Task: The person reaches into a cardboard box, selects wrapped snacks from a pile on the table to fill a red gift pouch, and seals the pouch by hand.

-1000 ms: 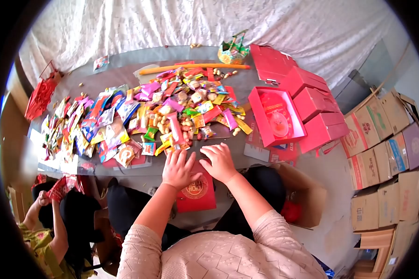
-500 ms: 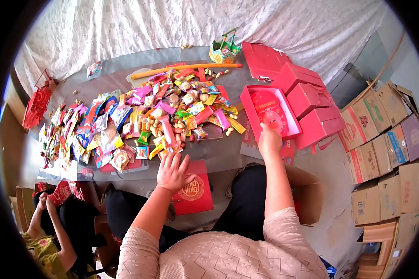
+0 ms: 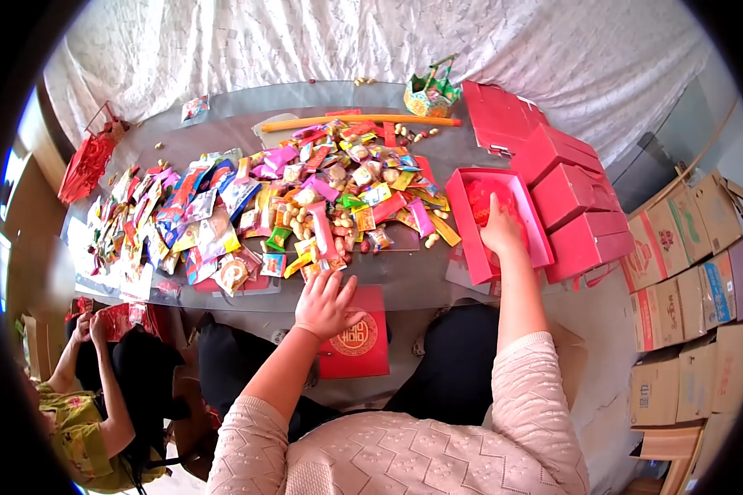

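My right hand (image 3: 501, 233) reaches into an open red box (image 3: 456, 224) with a pink inside wall. Its index finger is stretched out against red packets (image 3: 480, 202) in the box; the other fingers are partly hidden. My left hand (image 3: 326, 307) rests at the front edge of the table, fingers spread and holding nothing. Just beyond its fingertips begins a heap of wrapped sweets and peanuts (image 3: 305, 206). Below this hand, a red box or bag with a round gold emblem (image 3: 359, 334) lies near my lap.
Several closed red boxes (image 3: 582, 198) stand right of the open one. A flat red folder-like piece (image 3: 499, 120), a green patterned basket (image 3: 431, 95) and an orange stick (image 3: 363, 122) lie farther back. Cardboard boxes (image 3: 677, 272) are stacked at right. Another person's hands (image 3: 91, 327) hold something red at left.
My right hand has gone further into the open box, and the round red piece by its fingers no longer shows separately. The view has shifted slightly; my left hand stays by the heap.
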A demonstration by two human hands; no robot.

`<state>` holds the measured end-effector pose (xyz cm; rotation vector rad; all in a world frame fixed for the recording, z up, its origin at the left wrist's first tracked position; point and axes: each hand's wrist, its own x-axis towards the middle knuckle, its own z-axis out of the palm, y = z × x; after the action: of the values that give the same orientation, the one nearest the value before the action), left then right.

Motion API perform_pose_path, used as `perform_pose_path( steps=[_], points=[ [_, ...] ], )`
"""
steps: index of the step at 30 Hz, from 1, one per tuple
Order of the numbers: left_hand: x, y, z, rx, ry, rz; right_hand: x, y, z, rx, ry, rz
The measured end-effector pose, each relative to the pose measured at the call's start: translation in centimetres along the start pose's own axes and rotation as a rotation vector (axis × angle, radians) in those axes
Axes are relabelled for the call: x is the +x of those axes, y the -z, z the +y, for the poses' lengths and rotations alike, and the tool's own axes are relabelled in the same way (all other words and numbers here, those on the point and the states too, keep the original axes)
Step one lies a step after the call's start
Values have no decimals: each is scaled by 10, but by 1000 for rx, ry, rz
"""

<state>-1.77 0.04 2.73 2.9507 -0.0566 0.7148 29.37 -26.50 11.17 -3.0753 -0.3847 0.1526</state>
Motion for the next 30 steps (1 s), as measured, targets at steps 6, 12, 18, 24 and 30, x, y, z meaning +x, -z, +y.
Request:
perform_pose_path(
  steps=[6, 12, 18, 24, 30],
  points=[
    [-1, 4, -1, 1, 17, -16, 1, -6, 15, 241, 130, 62],
    [-9, 3, -6, -55, -6, 26, -3, 1, 42, 167, 82, 383],
    [-12, 2, -9, -120, -36, 78, -152, 105, -64, 347, 837, 694],
    [-14, 9, -15, -314, 41, 201, -233, 82, -115, 1145, 824, -100],
    [-42, 64, -27, -586, 468, 265, -225, -1, -131, 1123, 756, -307]
  ],
)
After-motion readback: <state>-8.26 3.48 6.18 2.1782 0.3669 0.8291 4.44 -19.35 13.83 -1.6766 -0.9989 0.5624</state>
